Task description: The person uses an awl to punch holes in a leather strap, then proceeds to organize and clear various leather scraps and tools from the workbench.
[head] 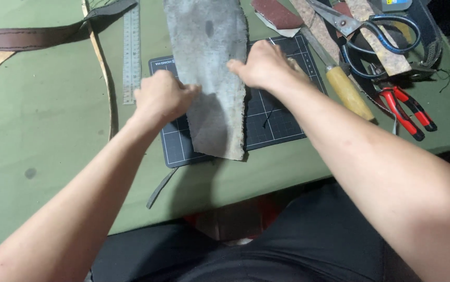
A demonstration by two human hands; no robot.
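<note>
Positioning grey leather strip (212,78) on cutting mat (282,122): left hand (163,96), right hand (260,65) pinching opposite edges; next move needs strip flat, squared to grid.

One head-worn camera looked steeply down from close above the table's (37,156) near edge, facing its far side.
</note>
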